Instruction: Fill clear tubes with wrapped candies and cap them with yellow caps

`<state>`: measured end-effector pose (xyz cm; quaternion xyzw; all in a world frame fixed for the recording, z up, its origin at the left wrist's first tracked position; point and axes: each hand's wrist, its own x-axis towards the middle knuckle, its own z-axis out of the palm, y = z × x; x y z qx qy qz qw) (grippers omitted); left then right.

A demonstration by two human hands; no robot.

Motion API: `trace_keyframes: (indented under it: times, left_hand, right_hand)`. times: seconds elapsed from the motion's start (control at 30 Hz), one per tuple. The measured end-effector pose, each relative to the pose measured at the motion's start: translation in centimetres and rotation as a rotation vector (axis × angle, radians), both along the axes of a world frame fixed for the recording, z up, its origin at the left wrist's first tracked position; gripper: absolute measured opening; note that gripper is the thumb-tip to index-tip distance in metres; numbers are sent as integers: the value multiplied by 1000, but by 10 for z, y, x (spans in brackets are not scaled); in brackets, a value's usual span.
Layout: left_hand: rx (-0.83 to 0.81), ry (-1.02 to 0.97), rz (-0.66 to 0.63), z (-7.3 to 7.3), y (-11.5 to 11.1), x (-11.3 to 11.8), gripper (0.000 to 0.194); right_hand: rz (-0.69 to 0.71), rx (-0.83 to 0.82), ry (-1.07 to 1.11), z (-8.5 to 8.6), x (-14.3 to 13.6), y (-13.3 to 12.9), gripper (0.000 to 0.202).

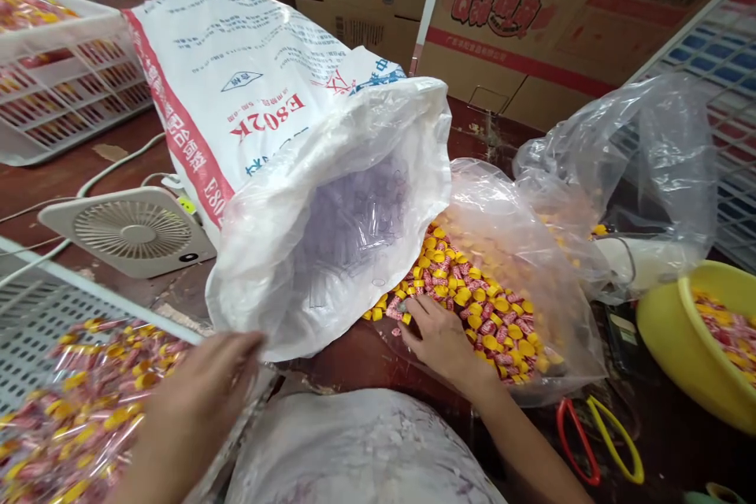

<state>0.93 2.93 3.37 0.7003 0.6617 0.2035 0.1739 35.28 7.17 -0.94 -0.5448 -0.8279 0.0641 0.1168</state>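
Note:
A white woven sack (265, 118) with red and blue print lies with its mouth towards me; clear plastic tubes (360, 213) show inside it. My left hand (201, 402), smeared by motion, is beside the sack's lower left rim, and what its fingers hold, if anything, is unclear. My right hand (440, 342) is at the near edge of a pile of small yellow caps and red-and-white wrapped pieces (496, 307). Its thumb and fingers are apart, fingertips touching the pile. Part of that pile is inside a clear plastic bag (555, 315).
At left are a small white fan (145, 232), a basket (29, 307) of filled tubes and another white basket (64, 87). At right stand a yellow tub (667, 339), red-and-yellow-handled scissors (614, 441) and crumpled clear plastic (655, 165). Cardboard boxes (531, 16) stand behind.

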Motion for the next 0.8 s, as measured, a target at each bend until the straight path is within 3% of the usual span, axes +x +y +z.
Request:
trace_keyframes:
  times: [0.07, 0.17, 0.27, 0.33, 0.4, 0.57, 0.67, 0.8]
  left_hand:
    - [-114, 206, -161, -6, 22, 42, 29]
    - [-291, 456, -56, -13, 61, 92, 35]
    - [-286, 483, 4, -17, 86, 107, 39]
    - [-281, 451, -7, -17, 86, 104, 41]
    - [-306, 290, -69, -15, 73, 98, 41]
    - [-541, -471, -303, -6, 29, 103, 33]
    - [-639, -719, -299, -2, 20, 115, 32]
    - [-717, -1000, -289, -3, 25, 124, 28]
  right_hand:
    - [-53, 16, 70, 3, 2, -2, 5]
    - [-121, 54, 225, 9, 5, -8, 13]
    - [-195, 8, 454, 16, 8, -16, 17]
    - [-234, -52, 623, 21, 8, -20, 18]
    - [-269, -102, 772, 26, 6, -23, 16]
    - [-237, -218, 1030, 37, -10, -19, 15]
    - [-138, -274, 977, 45, -16, -14, 13]
    - [45, -273, 852, 52, -17, -14, 9]
